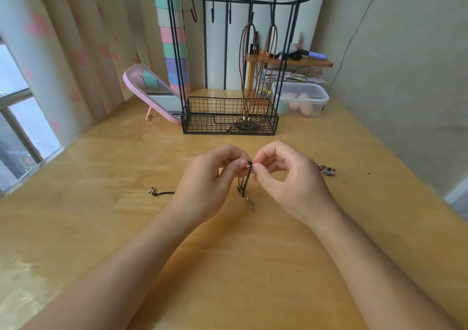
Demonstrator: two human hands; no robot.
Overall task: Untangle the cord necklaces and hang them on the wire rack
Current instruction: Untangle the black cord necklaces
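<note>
Black cord [247, 179] is pinched at its top between my left grip [207, 180] and right grip [288, 178], with its pendant [250, 203] dangling just below. I judge this as mid-untangling. Next I need to tease the strands apart, then lift the loop to a free hook on the rack [202, 124] beyond.

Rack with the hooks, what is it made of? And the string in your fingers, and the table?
Rack: likely metal wire with a matte black coating; thin straight rods and a welded-looking grid. Cord: dark, thin and limp, folded over and hanging softly; maybe waxed cotton or leather, too small to tell. Table: wood or wood veneer, glossy; grain lines and window glare show.
</note>
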